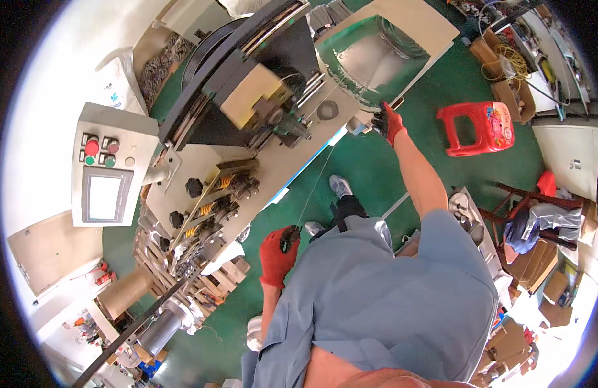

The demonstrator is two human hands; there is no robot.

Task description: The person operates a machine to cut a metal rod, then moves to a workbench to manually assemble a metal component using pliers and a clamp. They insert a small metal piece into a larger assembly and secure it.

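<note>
2 hands in red gloves hold 1 thin wire [318,174]. The left hand [279,254] is closed on the low end of the wire, near the body. The right hand [389,122] is stretched out, its grip closed at the edge of the machine [247,123], near the wire's far end; what it pinches, I cannot tell. The wire runs long and straight, from the left hand up toward the machine. 1 red stool [478,127] stands on the green floor [376,174], apart, with free room between.
</note>
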